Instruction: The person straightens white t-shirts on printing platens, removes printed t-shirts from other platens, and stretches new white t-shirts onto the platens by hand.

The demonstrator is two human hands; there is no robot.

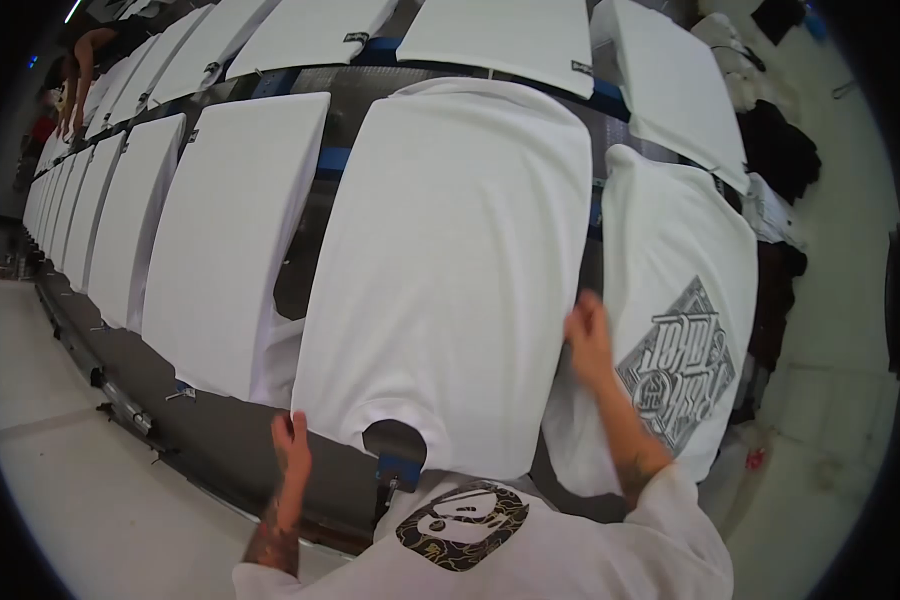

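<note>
A plain white T-shirt (455, 240) is stretched over the board in front of me, its round neck opening toward my body. Just beyond its lower left shoulder is my left hand (291, 443), fingers extended and slightly apart, with nothing visible in it. My right hand (588, 340) is beside the shirt's right edge, fingers loosely bent and apart from the thumb. Whether its fingertips touch the cloth I cannot tell. To the right of that hand, another white T-shirt (625, 225) carries a grey diamond-shaped print (678, 365).
Several boards covered in white fabric (235, 240) curve away to the left, with another row behind. A metal rail (120, 400) follows the near side. At the far left, a co-worker's arms (78, 80) reach down. Dark garments (780, 150) are piled at right.
</note>
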